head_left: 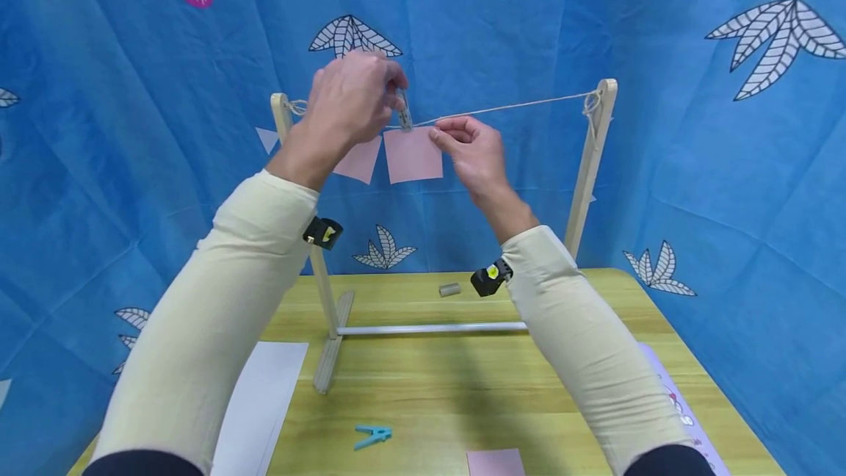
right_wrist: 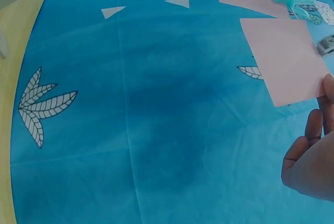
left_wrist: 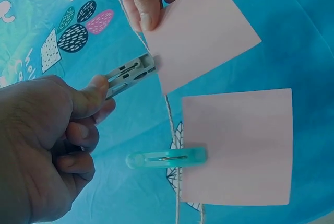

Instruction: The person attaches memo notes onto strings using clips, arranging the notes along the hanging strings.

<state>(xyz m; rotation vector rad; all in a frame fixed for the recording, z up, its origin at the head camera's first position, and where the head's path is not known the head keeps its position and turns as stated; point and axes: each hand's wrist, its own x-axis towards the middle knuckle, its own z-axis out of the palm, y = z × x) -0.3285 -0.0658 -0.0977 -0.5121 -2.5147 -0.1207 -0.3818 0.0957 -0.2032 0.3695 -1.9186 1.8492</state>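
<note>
My left hand point(head_left: 360, 98) pinches a grey clothespin point(left_wrist: 130, 73) by its handle end. The clothespin's tip meets the top edge of a pink paper square point(left_wrist: 201, 36) at the string point(head_left: 509, 106). With thumb and fingers, my right hand point(head_left: 472, 149) pinches that square's upper right corner. To its left, a second pink square point(left_wrist: 240, 151) hangs from the string by a teal clothespin point(left_wrist: 167, 157); in the head view my left hand and wrist partly cover it.
The string runs between two wooden posts point(head_left: 588, 167) of a stand with a white crossbar point(head_left: 429, 328). On the table lie a blue clothespin point(head_left: 373, 436), another pink square point(head_left: 496, 463), white paper point(head_left: 264, 395), a small grey cylinder point(head_left: 449, 289) and a purple item point(head_left: 687, 410).
</note>
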